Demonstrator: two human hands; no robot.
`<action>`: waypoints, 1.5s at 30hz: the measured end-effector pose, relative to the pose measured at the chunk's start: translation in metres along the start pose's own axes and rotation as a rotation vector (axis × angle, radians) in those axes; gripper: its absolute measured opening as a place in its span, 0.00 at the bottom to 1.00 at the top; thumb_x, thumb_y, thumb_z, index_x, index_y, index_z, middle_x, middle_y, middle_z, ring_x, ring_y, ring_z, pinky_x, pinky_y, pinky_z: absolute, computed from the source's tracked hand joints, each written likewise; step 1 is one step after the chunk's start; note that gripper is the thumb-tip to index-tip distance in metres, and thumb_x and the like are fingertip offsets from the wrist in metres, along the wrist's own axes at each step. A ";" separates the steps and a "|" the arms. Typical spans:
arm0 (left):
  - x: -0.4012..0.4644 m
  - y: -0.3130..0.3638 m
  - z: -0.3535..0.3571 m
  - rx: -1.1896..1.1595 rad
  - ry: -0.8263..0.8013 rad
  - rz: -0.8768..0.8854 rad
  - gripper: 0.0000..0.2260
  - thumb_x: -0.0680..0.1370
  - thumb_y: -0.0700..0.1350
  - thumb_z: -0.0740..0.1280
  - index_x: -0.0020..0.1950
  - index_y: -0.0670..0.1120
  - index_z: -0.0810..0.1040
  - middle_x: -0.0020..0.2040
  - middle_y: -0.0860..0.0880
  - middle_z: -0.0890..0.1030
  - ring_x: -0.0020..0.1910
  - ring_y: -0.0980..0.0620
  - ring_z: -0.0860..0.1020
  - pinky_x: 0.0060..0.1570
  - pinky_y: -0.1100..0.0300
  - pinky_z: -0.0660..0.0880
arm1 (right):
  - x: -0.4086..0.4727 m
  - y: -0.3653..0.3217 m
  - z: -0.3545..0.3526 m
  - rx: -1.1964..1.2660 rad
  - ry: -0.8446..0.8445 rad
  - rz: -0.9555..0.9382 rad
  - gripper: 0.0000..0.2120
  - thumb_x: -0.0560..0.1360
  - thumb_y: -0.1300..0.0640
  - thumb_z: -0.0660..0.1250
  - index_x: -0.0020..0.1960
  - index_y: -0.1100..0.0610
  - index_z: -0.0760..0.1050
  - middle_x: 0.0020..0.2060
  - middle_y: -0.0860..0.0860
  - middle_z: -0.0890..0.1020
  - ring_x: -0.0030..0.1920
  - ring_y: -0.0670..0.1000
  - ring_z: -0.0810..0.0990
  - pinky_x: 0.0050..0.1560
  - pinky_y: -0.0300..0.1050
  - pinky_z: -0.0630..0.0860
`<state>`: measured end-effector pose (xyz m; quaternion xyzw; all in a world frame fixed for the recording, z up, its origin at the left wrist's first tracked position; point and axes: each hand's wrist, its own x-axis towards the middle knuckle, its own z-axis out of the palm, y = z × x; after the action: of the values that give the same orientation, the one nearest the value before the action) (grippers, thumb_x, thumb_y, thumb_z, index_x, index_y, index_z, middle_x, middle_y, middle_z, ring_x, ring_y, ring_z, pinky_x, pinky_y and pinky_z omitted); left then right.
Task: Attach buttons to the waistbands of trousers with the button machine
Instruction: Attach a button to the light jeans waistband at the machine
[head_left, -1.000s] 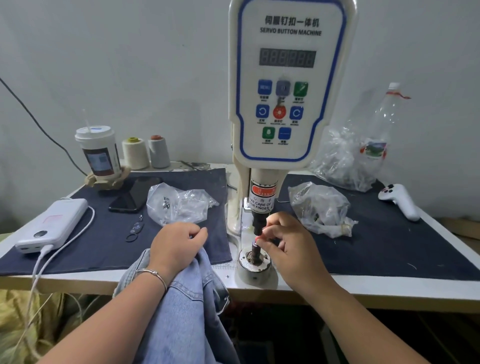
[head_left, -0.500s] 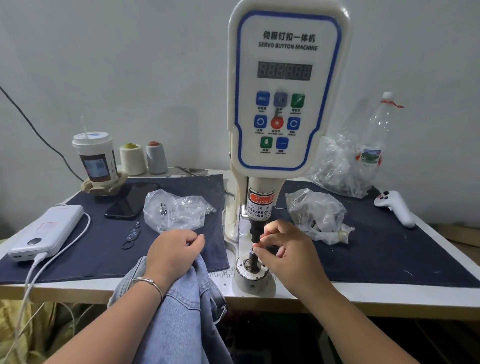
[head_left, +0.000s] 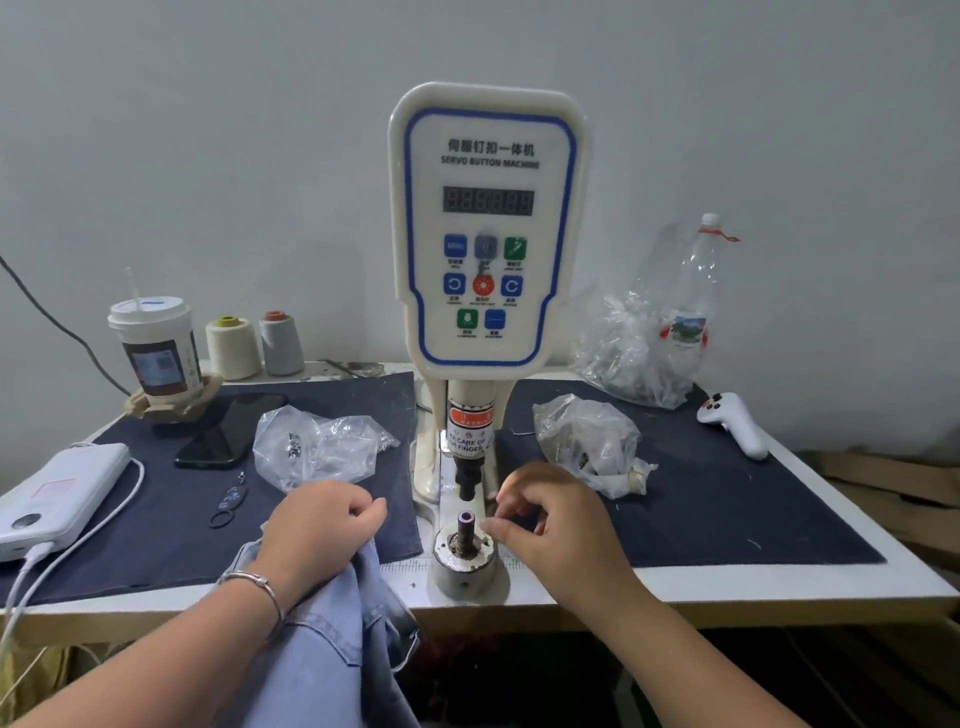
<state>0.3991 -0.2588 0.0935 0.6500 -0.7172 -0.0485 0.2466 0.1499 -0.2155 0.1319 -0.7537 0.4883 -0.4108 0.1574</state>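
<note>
Worktable (head_left: 779, 571) | left hand (head_left: 317, 525) grips trousers (head_left: 332, 639) | right hand (head_left: 550, 525) curled beside die post (head_left: 464, 530) (holding nothing visible)

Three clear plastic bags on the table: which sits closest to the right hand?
The crumpled clear plastic bag just right of the machine column, directly behind the right hand. The others lie left of the column and back by the bottle.
</note>
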 end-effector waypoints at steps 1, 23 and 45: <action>-0.001 0.004 -0.005 0.001 -0.030 0.029 0.23 0.77 0.49 0.65 0.27 0.45 0.59 0.25 0.48 0.61 0.26 0.52 0.59 0.30 0.57 0.59 | -0.003 -0.002 -0.002 0.007 -0.004 0.004 0.10 0.68 0.54 0.77 0.36 0.56 0.77 0.37 0.48 0.79 0.36 0.45 0.75 0.38 0.40 0.73; -0.078 0.100 -0.116 -0.842 -0.559 0.183 0.03 0.73 0.48 0.68 0.40 0.51 0.79 0.36 0.51 0.74 0.38 0.54 0.69 0.36 0.64 0.64 | -0.051 -0.054 -0.042 0.826 -0.620 0.281 0.09 0.72 0.66 0.71 0.38 0.54 0.79 0.34 0.48 0.80 0.36 0.43 0.77 0.42 0.34 0.73; -0.075 0.069 -0.035 -1.122 -0.468 0.017 0.10 0.75 0.49 0.68 0.36 0.48 0.72 0.34 0.51 0.69 0.33 0.55 0.67 0.34 0.63 0.64 | -0.019 0.004 -0.042 0.942 -0.534 0.498 0.08 0.78 0.64 0.61 0.41 0.61 0.74 0.36 0.55 0.77 0.36 0.49 0.76 0.39 0.39 0.74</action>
<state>0.3535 -0.1681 0.1294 0.3872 -0.6226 -0.5586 0.3877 0.1118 -0.1941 0.1464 -0.5427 0.3590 -0.3303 0.6837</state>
